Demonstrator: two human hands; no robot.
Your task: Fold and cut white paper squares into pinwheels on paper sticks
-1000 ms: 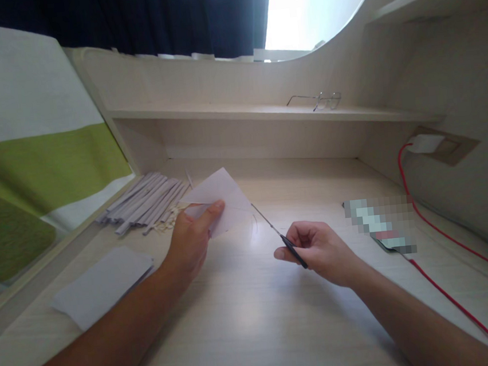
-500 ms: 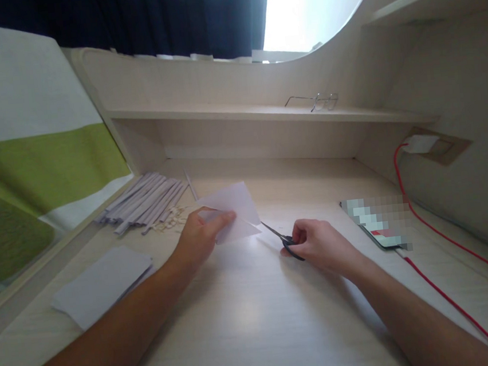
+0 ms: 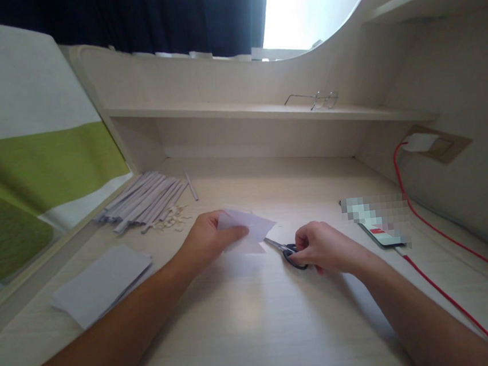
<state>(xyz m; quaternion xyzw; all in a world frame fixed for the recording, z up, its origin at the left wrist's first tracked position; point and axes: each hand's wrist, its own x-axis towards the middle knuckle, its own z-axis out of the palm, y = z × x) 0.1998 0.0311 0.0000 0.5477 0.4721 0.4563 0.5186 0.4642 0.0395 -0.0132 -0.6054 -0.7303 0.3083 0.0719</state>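
A white sheet of paper with a slit running in from its right side is pinched in my left hand, thumb on top. The paper is tilted, and its two parts stand apart at the right. My right hand is closed on the dark handles of a pair of scissors. Their blades point left, close to the paper's right edge; whether they touch it I cannot tell. Part of the handles is hidden by my fingers.
Left on the desk lie a heap of narrow white paper strips, small pale scraps, one separate strip and a stack of paper. At right lies a phone with a red cable. Glasses rest on the shelf.
My left hand has moved slightly right and down, turning the paper; its slit now gapes wider. The scissors have shifted a little lower with my right hand.
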